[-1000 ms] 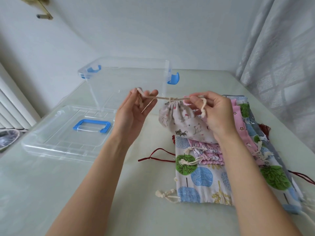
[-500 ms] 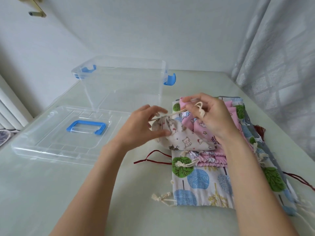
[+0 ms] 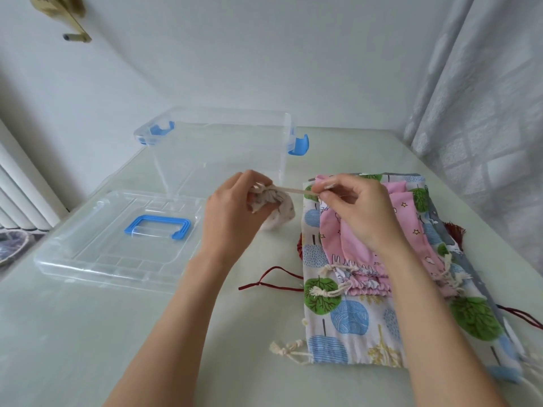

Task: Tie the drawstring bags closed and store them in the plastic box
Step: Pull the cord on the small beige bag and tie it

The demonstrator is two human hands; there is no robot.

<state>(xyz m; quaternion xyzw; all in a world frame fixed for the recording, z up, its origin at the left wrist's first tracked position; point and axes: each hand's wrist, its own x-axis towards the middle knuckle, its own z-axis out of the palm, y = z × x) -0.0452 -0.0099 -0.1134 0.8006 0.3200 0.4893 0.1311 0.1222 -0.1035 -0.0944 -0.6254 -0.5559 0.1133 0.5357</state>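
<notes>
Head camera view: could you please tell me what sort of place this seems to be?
Probably a room in a home, not a workshop: a pale glass-topped table against a white wall, a patterned curtain at the right, and what looks like a radiator at the left.

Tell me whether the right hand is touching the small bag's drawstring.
Touching. The head view shows the right hand pinching the taut drawstring, which runs from the small bag gripped by the left hand.
</notes>
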